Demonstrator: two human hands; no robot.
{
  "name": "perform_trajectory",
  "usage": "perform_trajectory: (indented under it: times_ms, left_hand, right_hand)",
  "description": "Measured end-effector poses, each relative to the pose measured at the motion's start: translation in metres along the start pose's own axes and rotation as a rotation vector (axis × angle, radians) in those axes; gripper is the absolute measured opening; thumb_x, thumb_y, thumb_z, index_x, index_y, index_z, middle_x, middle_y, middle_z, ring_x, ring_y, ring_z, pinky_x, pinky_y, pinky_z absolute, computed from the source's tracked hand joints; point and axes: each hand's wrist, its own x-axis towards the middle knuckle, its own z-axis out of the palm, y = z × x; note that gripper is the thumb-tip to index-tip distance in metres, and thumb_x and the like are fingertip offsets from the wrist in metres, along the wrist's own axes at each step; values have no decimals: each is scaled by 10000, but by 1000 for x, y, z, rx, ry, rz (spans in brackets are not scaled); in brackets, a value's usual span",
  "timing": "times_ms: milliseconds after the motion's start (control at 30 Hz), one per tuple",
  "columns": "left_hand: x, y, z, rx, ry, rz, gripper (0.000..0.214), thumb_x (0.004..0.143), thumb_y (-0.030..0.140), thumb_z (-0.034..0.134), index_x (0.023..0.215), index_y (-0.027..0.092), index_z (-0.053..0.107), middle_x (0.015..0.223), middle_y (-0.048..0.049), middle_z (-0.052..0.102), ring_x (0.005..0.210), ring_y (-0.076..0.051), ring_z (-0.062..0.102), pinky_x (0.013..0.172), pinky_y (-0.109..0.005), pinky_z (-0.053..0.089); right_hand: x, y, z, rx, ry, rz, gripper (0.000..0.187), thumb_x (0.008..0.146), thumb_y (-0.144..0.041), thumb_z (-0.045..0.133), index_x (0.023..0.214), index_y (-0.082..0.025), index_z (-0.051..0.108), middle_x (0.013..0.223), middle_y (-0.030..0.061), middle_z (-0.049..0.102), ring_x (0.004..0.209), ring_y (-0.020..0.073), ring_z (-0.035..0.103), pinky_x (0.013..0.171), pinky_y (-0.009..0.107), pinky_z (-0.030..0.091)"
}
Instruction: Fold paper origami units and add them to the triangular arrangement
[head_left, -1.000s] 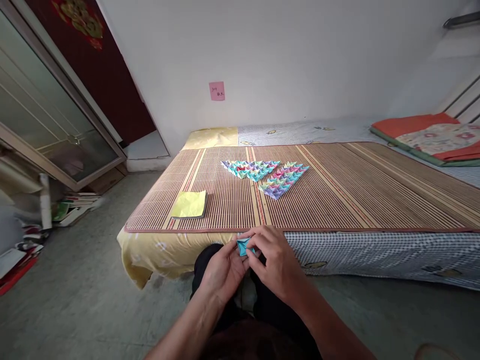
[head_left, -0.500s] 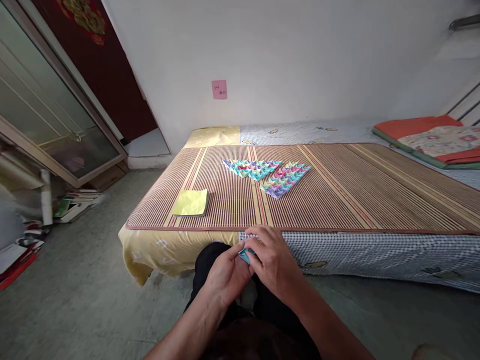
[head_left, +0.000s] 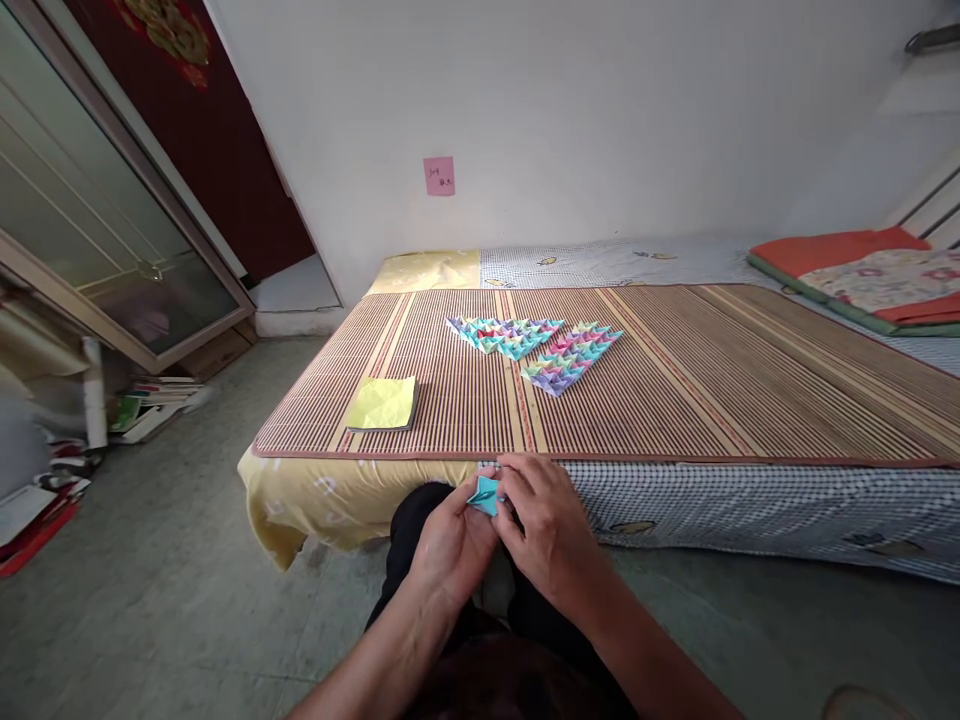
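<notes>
A small folded piece of blue paper [head_left: 485, 495] sits between my two hands, above my lap at the bed's front edge. My left hand [head_left: 454, 540] is closed on its left side, palm turned up beneath it. From the right, my right hand [head_left: 544, 510] pinches its edge with thumb and fingers. Beyond them, two clusters of folded paper pieces lie on the striped mat: a multicoloured left cluster [head_left: 506, 336] and a right cluster [head_left: 571, 358] in pink, teal, yellow and purple. A pad of yellow paper squares [head_left: 382, 403] rests on the mat to the left.
The striped mat [head_left: 675, 380] covers most of the bed, over a checked and yellow sheet. Folded orange bedding [head_left: 862, 270] lies at the far right. A pink note [head_left: 439, 176] is stuck to the wall. Books [head_left: 161, 400] are stacked on the floor at left.
The blue paper has come more into view, its folded face now less covered by the fingers. My right hand's fingers have shifted to its right edge.
</notes>
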Motion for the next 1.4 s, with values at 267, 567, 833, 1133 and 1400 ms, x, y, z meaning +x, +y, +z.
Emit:
perform_trajectory:
  times_ms: [267, 567, 833, 1133, 1400]
  left_hand:
    - [-3, -1, 8, 15, 41, 54, 348, 1035, 46, 404, 1225, 67, 695, 850, -91, 756, 891, -218, 761, 986, -362, 579]
    - [-3, 1, 4, 90, 31, 127, 320, 1062, 154, 460, 911, 93, 735, 951, -131, 769, 920, -212, 750, 962, -373, 593]
    - [-1, -1, -1, 115, -20, 194, 224, 1028, 173, 542, 969, 89, 741, 1075, -174, 768, 1095, -267, 742, 1070, -417, 546]
    - [-2, -1, -1, 109, 33, 98, 276, 1056, 194, 478, 950, 122, 722, 1044, -150, 777, 1131, -265, 741, 1101, -427, 541]
    - [-5, 1, 5, 113, 20, 77, 391, 1077, 171, 401, 846, 100, 710, 1064, -197, 779, 1251, -306, 700, 1172, -453, 483]
  right_hand:
    - [-2, 2, -3, 123, 15, 56, 306, 889, -55, 623, 1146, -220, 604, 1193, 122, 694, 1145, 319, 659, 980, 526, 541]
    - [-2, 5, -6, 184, 38, 51, 186, 949, -39, 576, 1010, -214, 597, 1126, 105, 686, 1105, 278, 659, 952, 474, 548]
    - [-1, 1, -9, 115, 110, 36, 193, 1003, -70, 529, 917, -215, 624, 942, 68, 648, 893, 228, 656, 795, 375, 559]
    - [-10, -1, -1, 64, -9, 12, 233, 1002, -59, 488, 1019, -202, 672, 911, 68, 677, 857, 228, 713, 760, 345, 587]
    - [-15, -1, 6, 41, -177, -14, 235, 997, -48, 482, 981, -185, 672, 855, 65, 714, 789, 225, 736, 718, 326, 575]
